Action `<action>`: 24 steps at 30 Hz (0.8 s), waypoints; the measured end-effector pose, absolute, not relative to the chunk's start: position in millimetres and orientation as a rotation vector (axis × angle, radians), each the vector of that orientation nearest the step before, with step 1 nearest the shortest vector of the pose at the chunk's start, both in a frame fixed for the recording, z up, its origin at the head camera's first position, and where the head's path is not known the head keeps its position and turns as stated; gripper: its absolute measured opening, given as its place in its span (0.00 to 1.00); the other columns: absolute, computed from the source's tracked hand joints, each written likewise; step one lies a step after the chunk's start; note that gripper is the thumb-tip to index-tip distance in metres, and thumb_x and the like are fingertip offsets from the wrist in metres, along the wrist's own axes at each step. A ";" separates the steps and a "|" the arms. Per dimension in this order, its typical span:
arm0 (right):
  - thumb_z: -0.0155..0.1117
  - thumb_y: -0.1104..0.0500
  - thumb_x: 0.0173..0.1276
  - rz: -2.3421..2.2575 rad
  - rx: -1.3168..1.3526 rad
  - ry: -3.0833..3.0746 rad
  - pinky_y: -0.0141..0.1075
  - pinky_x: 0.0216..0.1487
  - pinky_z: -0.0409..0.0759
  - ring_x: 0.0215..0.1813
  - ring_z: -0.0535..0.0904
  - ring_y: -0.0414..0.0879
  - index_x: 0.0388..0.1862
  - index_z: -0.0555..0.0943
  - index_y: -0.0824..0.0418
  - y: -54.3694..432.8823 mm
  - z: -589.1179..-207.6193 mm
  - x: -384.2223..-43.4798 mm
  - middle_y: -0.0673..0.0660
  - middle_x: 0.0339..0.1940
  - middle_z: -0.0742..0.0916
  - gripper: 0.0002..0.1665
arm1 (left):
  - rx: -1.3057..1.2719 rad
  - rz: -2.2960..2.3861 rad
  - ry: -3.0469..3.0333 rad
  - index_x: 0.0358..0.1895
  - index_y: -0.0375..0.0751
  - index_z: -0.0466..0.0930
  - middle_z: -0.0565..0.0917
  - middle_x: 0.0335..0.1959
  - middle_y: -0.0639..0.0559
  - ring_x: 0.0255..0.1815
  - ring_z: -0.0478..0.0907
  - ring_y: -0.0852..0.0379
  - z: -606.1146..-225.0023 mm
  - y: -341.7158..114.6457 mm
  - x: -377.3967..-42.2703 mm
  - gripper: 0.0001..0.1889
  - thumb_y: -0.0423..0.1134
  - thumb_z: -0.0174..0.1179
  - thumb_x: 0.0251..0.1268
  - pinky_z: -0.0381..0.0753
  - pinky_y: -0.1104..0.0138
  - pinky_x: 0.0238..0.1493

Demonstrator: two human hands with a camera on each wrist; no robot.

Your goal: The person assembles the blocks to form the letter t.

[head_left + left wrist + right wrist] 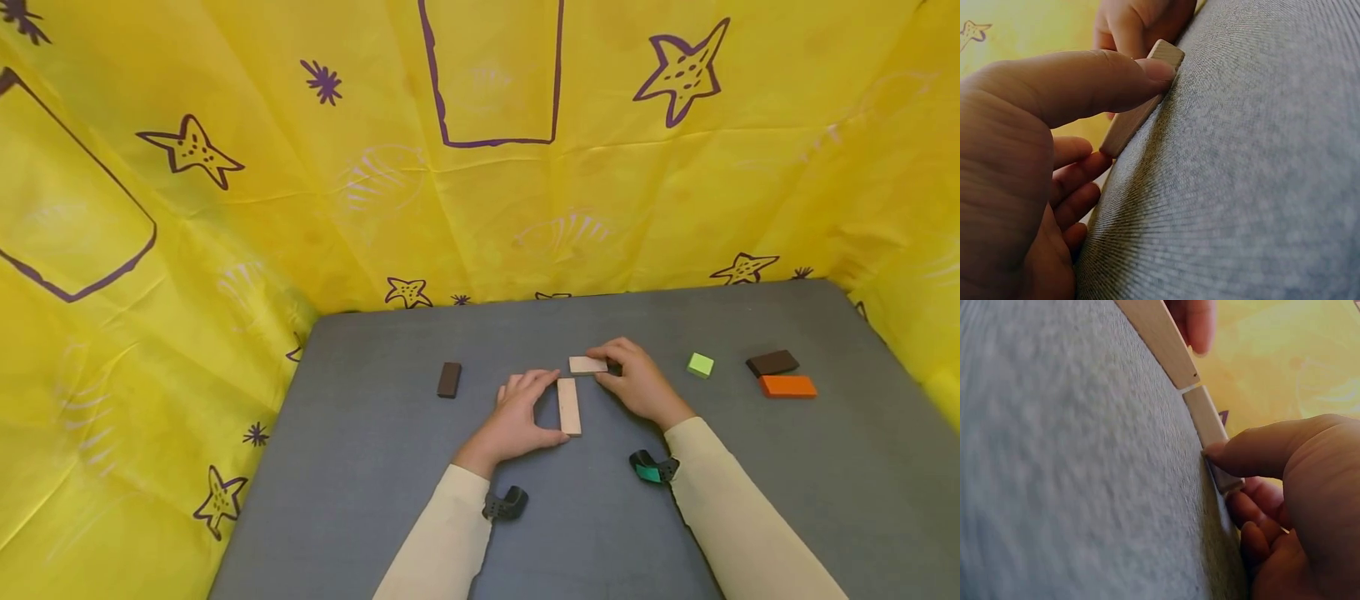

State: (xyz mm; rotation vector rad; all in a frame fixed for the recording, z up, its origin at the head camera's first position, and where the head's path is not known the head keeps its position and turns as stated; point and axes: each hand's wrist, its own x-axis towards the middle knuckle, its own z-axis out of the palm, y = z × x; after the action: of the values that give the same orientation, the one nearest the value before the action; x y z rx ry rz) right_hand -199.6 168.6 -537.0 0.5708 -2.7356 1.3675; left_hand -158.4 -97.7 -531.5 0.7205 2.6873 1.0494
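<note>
Two pale wooden blocks lie flat at the middle of the table, set at about a right angle with a narrow gap between them. My left hand (517,421) holds the near block (569,407) by its two ends, thumb at the close end and fingertips at the far end. With thumb and fingers, my right hand (637,383) grips the right end of the far block (587,365). In the right wrist view, the thumb presses the side of that far block (1207,415), while the other block's corner (1172,356) sits just beyond it.
Left of the hands lies a dark brown block (449,379). To the right are a small green block (701,365), another dark brown block (772,362) and an orange block (787,387) close against it. A yellow patterned cloth (495,225) hangs behind the grey table (360,500).
</note>
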 end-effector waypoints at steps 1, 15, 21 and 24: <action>0.70 0.70 0.77 1.372 0.567 -2.730 0.57 0.58 0.75 0.54 0.77 0.58 0.66 0.87 0.68 166.7 -537.2 -199.6 0.63 0.56 0.84 0.20 | 0.718 1.049 2.690 0.87 0.50 0.65 0.71 0.78 0.57 0.74 0.64 0.52 -531.2 -98.2 -158.2 0.51 0.51 0.82 0.62 0.64 0.52 0.67; 0.69 0.71 0.78 1.361 0.608 -2.697 0.58 0.59 0.75 0.57 0.78 0.59 0.67 0.87 0.67 163.0 -538.4 -191.5 0.62 0.58 0.84 0.21 | 0.718 1.054 2.702 0.86 0.51 0.66 0.71 0.79 0.57 0.74 0.64 0.52 -532.6 -97.6 -157.3 0.50 0.52 0.82 0.62 0.64 0.51 0.68; 0.69 0.70 0.79 1.345 0.613 -2.699 0.59 0.61 0.75 0.59 0.78 0.60 0.67 0.87 0.66 162.8 -539.7 -191.6 0.62 0.59 0.84 0.20 | 0.717 1.041 2.706 0.86 0.52 0.66 0.70 0.80 0.57 0.75 0.64 0.52 -533.7 -97.8 -158.0 0.50 0.52 0.82 0.62 0.65 0.52 0.69; 0.69 0.70 0.79 1.345 0.618 -2.697 0.59 0.62 0.75 0.60 0.79 0.60 0.66 0.87 0.66 162.8 -540.5 -191.5 0.62 0.59 0.84 0.20 | 0.716 1.041 2.707 0.86 0.51 0.66 0.70 0.80 0.57 0.76 0.64 0.52 -534.8 -98.2 -158.5 0.50 0.53 0.82 0.62 0.65 0.52 0.69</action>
State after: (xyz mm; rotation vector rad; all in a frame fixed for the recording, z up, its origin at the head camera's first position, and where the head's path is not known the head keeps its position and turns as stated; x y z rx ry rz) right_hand -191.5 162.8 -540.5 0.6177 -2.6971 1.3449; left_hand -158.5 -98.2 -534.8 0.7161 2.7074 1.0414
